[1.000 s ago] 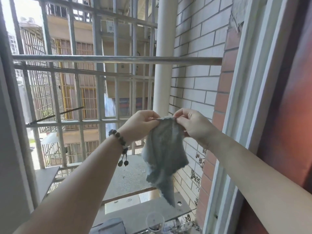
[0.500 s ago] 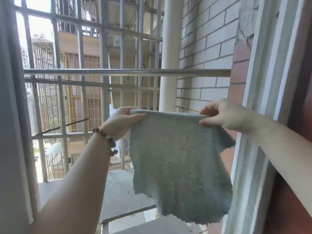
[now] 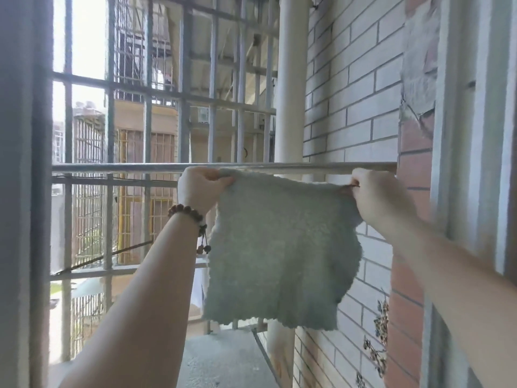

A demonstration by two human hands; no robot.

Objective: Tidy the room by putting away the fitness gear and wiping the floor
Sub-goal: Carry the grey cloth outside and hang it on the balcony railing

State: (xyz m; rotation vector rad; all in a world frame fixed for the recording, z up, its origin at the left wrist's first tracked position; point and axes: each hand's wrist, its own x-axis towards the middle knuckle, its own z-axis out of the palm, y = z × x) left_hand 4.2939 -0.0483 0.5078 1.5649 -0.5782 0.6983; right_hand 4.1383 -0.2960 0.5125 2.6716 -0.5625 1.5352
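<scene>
— Raised since a moment ago, the cloth (image 3: 282,247) now hangs just below the rail (image 3: 140,168).
— Grip?
— Left hand (image 3: 200,189) and right hand (image 3: 375,194) each pinch a top corner; the right looks blurred.
— Handling?
— Soft, light, limp; hold the corners.

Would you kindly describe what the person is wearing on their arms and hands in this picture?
Both forearms are bare, with no sleeves or gloves in view. The left hand has a bracelet of round dark brown beads on its wrist, with a short dangling strand ending in a few beads. The right hand and its wrist show no jewellery or watch.
</scene>
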